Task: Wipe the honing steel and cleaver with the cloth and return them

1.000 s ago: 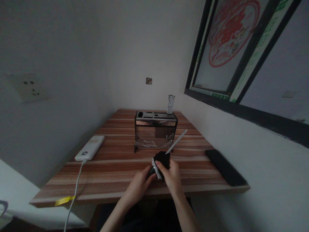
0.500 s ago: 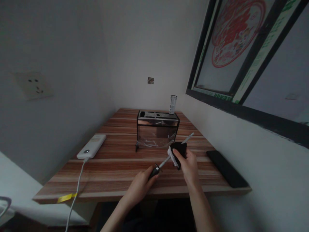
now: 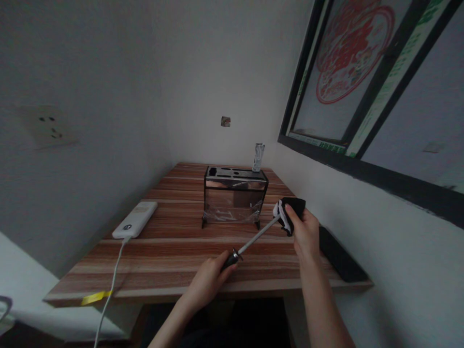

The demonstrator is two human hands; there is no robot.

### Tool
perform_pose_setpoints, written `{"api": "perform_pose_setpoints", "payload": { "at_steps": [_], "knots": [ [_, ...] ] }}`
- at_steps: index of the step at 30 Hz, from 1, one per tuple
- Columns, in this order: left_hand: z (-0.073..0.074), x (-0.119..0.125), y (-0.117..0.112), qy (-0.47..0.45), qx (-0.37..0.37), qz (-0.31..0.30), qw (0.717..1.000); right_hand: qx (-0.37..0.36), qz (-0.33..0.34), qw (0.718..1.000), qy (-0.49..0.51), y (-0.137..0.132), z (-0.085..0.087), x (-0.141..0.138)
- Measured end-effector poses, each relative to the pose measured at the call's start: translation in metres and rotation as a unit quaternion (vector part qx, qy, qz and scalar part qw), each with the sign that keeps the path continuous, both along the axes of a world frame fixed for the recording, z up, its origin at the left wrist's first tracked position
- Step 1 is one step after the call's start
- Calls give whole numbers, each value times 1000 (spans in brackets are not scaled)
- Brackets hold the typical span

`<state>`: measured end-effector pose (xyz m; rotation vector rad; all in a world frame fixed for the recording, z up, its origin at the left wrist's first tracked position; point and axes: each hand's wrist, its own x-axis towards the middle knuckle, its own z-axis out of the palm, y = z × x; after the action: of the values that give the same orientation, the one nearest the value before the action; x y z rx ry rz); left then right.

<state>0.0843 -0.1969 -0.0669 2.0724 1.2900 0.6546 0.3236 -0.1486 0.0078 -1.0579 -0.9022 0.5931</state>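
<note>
My left hand (image 3: pixel 209 279) is closed round the dark handle of a thin metal rod (image 3: pixel 257 236) that slants up and to the right over the wooden table (image 3: pixel 170 251). My right hand (image 3: pixel 306 232) pinches a black and white cloth (image 3: pixel 288 212) wrapped round the rod's far tip. Both hands hover above the table's front right part. Behind them stands a clear box with a black slotted top (image 3: pixel 235 195).
A white power bank (image 3: pixel 135 220) with a cable (image 3: pixel 108 295) lies at the left. A black phone (image 3: pixel 342 258) lies flat by the right wall. A small silver container (image 3: pixel 258 157) stands at the back. Walls close in on three sides.
My right hand slid the cloth along the rod from the handle end out to the tip, moving right and away. The left hand kept its grip near the table's front.
</note>
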Motion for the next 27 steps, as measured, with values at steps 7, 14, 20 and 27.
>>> {"api": "perform_pose_setpoints", "payload": {
  "at_steps": [7,14,20,27],
  "knots": [
    [-3,-1,0,-11,2,-4,1000,39,-32,999,21,3,-9,-6],
    [-2,-1,1,-20,-4,4,1000,-35,44,998,-5,-10,-32,-38],
    [-5,0,3,-52,0,9,999,-67,107,989,-77,-28,-50,-68],
    [-4,0,5,-78,-3,4,997,-87,131,980,-122,-40,-59,-89]
  ]
}}
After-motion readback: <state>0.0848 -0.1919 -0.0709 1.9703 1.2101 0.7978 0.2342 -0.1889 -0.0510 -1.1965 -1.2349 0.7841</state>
